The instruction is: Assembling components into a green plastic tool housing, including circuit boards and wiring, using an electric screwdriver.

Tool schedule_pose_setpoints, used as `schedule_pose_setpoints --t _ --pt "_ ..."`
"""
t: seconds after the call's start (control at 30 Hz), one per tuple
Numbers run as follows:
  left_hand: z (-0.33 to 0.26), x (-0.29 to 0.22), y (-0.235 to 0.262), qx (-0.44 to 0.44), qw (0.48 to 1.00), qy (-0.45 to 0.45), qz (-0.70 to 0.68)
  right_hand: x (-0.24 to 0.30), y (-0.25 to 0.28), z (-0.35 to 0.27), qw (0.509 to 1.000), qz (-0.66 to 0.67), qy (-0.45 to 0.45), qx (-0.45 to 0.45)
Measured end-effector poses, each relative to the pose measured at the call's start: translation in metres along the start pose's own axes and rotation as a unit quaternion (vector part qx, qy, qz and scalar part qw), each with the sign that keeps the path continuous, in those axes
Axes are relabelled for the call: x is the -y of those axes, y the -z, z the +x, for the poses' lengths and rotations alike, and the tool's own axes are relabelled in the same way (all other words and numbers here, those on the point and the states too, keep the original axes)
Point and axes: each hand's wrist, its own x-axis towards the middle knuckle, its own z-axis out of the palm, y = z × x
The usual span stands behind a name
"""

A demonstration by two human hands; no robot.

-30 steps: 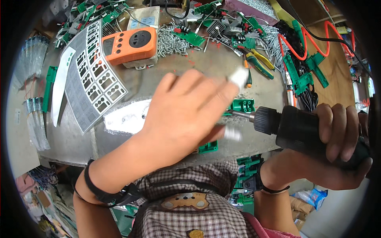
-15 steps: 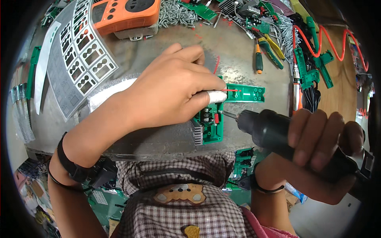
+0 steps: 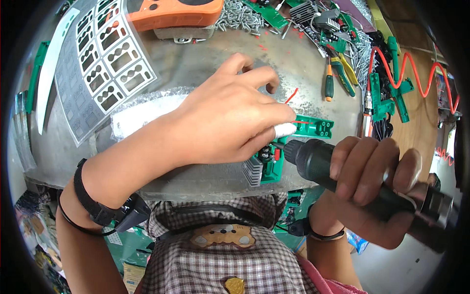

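A green plastic housing (image 3: 272, 175) lies near the table's front edge, with a small circuit board (image 3: 267, 155), a red component and a grey finned heatsink (image 3: 252, 171) at its left side. My left hand (image 3: 240, 115) reaches over its far end. Thumb and forefinger, one wrapped in white tape, are pinched at a thin red wire (image 3: 304, 122); the exact grip is partly hidden. Beside them lies a green cover piece (image 3: 318, 128). My right hand (image 3: 369, 169) is wrapped round a black power screwdriver (image 3: 313, 159), its bit tip at the housing's right edge by my left fingertips.
An orange device (image 3: 176, 15), loose screws (image 3: 240, 18) and circuit boards (image 3: 267, 12) are at the back. Pliers (image 3: 343, 73) and a small screwdriver (image 3: 329, 83) lie at right, near a coiled red hose (image 3: 406, 68). A label sheet (image 3: 105, 73) and bubble wrap (image 3: 142, 117) lie left.
The power screwdriver has moved in toward the housing, and its bit now shows much less. My left hand keeps its pinch. The whole view has shifted a little.
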Motion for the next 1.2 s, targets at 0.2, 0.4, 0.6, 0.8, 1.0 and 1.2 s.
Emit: schedule_pose_setpoints --t 0.2,0.4,0.6,0.8,1.0,1.2 --pt "0.003 -0.006 0.003 0.017 1.0 0.002 0.013 -0.005 -0.001 0.003 0.999 0.004 0.028 0.027" --pt "-0.001 0.001 -0.001 -0.003 0.999 -0.028 0.037 0.005 0.008 -0.001 0.994 0.048 0.1 0.003" --pt "-0.009 -0.031 -0.007 -0.105 0.993 0.006 0.048 0.046 0.083 -0.087 0.874 -0.359 -0.149 -0.293" --pt "-0.002 -0.053 -0.001 -0.006 0.994 0.058 0.09 0.001 0.117 -0.112 0.673 -0.697 -0.2 -0.145" --pt "-0.007 -0.057 -0.004 -0.013 0.987 0.043 0.154 -0.018 0.021 -0.049 0.915 -0.401 -0.051 -0.022" --pt "-0.013 -0.068 -0.001 -0.004 0.974 0.06 0.216 -0.003 0.046 -0.063 0.879 -0.085 -0.446 0.148"
